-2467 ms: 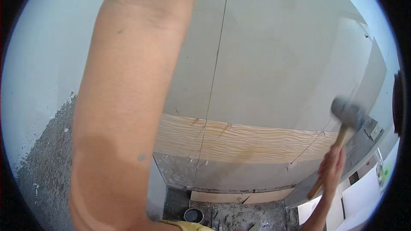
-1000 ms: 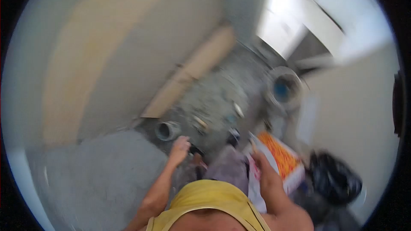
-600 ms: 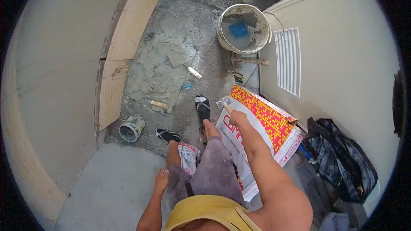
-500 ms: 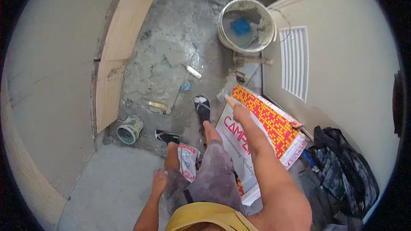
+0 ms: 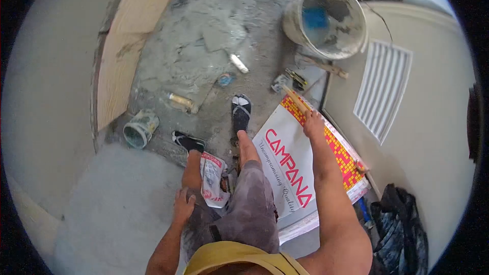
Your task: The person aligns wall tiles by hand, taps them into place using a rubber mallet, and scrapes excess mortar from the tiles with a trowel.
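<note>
My right hand (image 5: 314, 122) grips the wooden handle of a mallet (image 5: 296, 100), whose grey head lies near the floor just past the corner of the printed CAMPANA box (image 5: 285, 165). The box lies flat on my right, under my forearm. My left hand (image 5: 183, 205) rests by my left knee with its fingers apart and holds nothing. Beyond my left foot is a small mortar-stained bucket (image 5: 141, 129), tipped slightly.
A large bucket (image 5: 326, 20) with something blue in it stands near a louvred panel (image 5: 383, 90). A wooden-handled hammer (image 5: 323, 64), a white-handled trowel (image 5: 238, 63) and another handle (image 5: 183, 102) lie on the wet floor. A black bag (image 5: 401, 229) sits right.
The view swung from the tiled wall down to the floor. The mallet, earlier raised at the wall, is now low beside the box. My right hand has moved a little right.
</note>
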The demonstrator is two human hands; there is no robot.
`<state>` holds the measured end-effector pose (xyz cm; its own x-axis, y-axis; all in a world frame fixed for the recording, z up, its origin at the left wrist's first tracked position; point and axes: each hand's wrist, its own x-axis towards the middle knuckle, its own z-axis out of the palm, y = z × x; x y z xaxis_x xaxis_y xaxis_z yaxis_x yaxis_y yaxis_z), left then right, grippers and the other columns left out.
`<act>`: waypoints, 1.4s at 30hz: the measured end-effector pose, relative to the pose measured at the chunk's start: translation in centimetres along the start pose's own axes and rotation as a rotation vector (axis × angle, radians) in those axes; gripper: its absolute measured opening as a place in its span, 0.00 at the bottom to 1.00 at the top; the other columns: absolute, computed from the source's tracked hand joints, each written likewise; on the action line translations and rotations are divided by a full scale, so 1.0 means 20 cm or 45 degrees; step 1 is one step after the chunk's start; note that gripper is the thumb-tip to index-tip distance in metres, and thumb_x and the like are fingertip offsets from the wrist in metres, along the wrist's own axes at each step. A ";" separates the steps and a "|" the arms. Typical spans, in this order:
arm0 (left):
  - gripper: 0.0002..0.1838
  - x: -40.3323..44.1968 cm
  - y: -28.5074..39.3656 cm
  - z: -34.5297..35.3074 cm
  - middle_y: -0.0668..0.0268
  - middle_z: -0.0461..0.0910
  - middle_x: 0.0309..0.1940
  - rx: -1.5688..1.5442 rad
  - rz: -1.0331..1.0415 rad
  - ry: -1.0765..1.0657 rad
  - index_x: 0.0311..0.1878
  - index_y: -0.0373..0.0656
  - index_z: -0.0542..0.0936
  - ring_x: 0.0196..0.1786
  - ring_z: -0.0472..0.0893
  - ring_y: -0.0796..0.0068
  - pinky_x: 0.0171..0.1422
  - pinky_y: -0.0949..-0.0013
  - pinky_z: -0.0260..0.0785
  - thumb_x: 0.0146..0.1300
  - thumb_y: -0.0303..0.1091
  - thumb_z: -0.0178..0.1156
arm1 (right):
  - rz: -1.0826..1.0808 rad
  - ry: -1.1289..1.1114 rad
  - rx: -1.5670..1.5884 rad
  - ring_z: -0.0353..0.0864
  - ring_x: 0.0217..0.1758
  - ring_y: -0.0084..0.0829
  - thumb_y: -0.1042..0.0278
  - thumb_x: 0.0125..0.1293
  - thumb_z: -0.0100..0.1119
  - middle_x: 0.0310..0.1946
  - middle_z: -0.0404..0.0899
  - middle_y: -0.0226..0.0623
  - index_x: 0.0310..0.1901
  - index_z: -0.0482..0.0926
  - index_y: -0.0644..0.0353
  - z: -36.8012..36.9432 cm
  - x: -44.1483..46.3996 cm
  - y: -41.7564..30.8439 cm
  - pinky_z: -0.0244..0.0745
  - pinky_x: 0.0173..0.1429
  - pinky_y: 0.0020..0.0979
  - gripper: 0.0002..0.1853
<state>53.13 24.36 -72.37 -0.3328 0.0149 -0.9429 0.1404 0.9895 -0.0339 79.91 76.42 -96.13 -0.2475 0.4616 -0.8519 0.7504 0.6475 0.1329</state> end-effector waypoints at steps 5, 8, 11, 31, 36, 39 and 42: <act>0.48 -0.35 -0.04 0.05 0.40 0.56 0.79 -0.375 -0.295 -0.033 0.82 0.45 0.55 0.79 0.60 0.38 0.82 0.46 0.53 0.68 0.59 0.60 | -0.277 0.272 0.139 0.63 0.75 0.61 0.55 0.70 0.58 0.73 0.65 0.62 0.74 0.67 0.60 0.22 -0.36 -0.14 0.57 0.79 0.57 0.34; 0.50 -0.45 -0.10 0.17 0.40 0.56 0.79 -0.613 -0.282 -0.041 0.84 0.47 0.50 0.80 0.59 0.37 0.82 0.46 0.54 0.68 0.57 0.62 | -0.344 0.008 0.394 0.67 0.71 0.64 0.44 0.74 0.53 0.66 0.71 0.68 0.70 0.69 0.72 0.34 -0.81 -0.20 0.60 0.76 0.56 0.37; 0.50 -0.46 -0.21 0.40 0.39 0.57 0.78 -0.648 -0.078 0.071 0.84 0.47 0.50 0.80 0.59 0.37 0.82 0.48 0.55 0.67 0.53 0.65 | -0.226 -0.330 0.797 0.62 0.78 0.60 0.39 0.80 0.44 0.70 0.66 0.68 0.75 0.60 0.73 0.16 -1.21 -0.36 0.59 0.79 0.46 0.41; 0.09 1.21 -1.22 0.78 0.50 0.84 0.36 -1.087 -0.608 0.987 0.37 0.44 0.85 0.39 0.85 0.43 0.44 0.40 0.76 0.62 0.39 0.63 | -1.084 -0.007 -0.351 0.75 0.55 0.58 0.59 0.72 0.57 0.49 0.79 0.51 0.57 0.78 0.62 -0.14 -1.27 -2.34 0.72 0.60 0.56 0.18; 0.09 1.85 -1.58 0.64 0.52 0.85 0.37 -1.042 -0.577 1.107 0.38 0.46 0.86 0.42 0.84 0.44 0.48 0.45 0.77 0.66 0.40 0.62 | -1.480 -0.014 -0.361 0.81 0.47 0.53 0.67 0.69 0.57 0.39 0.81 0.46 0.45 0.82 0.57 0.46 -0.80 -2.82 0.79 0.53 0.51 0.08; 0.09 2.10 -1.66 0.59 0.56 0.85 0.47 -1.051 -0.551 1.135 0.44 0.46 0.86 0.52 0.84 0.51 0.52 0.46 0.80 0.63 0.37 0.64 | -1.550 -0.078 -0.417 0.81 0.47 0.54 0.68 0.67 0.57 0.41 0.80 0.47 0.45 0.82 0.54 0.75 -0.63 -3.27 0.80 0.49 0.52 0.08; 0.13 2.22 -1.71 0.56 0.61 0.84 0.52 -0.883 -0.538 1.001 0.50 0.47 0.85 0.56 0.82 0.55 0.53 0.46 0.80 0.64 0.34 0.63 | -1.740 -0.069 -0.320 0.83 0.47 0.59 0.65 0.73 0.57 0.43 0.81 0.53 0.51 0.83 0.58 1.07 -0.36 -3.66 0.78 0.50 0.51 0.12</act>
<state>44.00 -10.45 -116.76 -0.7595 -0.4956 -0.4213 -0.5889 0.7990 0.1218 39.89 12.75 -110.49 -0.6590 -0.6389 -0.3968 -0.1949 0.6547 -0.7304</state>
